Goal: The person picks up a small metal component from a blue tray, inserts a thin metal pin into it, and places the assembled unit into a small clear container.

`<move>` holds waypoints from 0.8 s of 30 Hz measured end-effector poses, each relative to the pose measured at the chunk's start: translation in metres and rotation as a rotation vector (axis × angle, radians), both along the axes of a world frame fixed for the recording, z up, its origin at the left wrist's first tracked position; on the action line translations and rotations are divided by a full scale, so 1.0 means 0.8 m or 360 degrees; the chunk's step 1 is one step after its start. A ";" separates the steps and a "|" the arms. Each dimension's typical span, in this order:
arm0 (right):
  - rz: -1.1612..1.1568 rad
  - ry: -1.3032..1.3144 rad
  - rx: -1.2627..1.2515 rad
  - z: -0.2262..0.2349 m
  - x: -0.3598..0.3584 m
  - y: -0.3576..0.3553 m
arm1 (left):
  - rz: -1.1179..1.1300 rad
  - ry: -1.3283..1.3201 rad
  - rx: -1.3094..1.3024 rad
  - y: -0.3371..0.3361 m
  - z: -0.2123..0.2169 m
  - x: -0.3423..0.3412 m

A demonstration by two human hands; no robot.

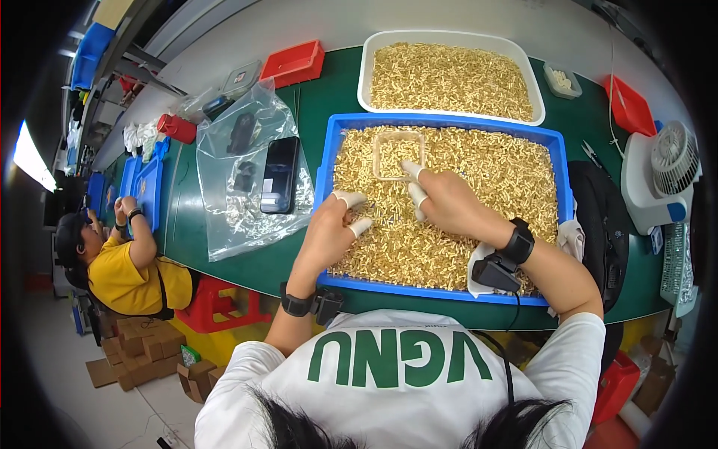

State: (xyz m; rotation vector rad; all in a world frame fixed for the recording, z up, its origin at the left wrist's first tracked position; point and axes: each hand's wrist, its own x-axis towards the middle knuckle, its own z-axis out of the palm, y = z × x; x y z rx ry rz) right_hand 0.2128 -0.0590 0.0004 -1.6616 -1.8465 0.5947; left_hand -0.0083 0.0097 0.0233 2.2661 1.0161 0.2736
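Two hands over one blue tray [329, 161] of small gold parts, far too many to count: left hand [329, 228] at 9 o'clock in it, fingers loosely curled on the parts, grip unclear; right hand [449, 198] at centre, fingers spread, touching one small clear box [399, 153] lying on the parts at 12. On the green table [191, 224]: one white tray [366, 71] of gold parts at 12, one phone [280, 176] on one plastic bag [224, 232] at 9, one white fan [662, 176] at 3.

Clear plastic bag [247, 176] lying crumpled on green bench [187, 217], left of blue tray. Black phone [280, 175], screen dark, rests on the bag. Brown cardboard boxes [146, 352] on floor, lower left
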 end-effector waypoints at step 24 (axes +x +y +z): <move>0.0280 0.0319 -0.0029 0.017 -0.015 -0.012 | 0.0336 -0.1073 -0.1271 -0.010 -0.031 0.002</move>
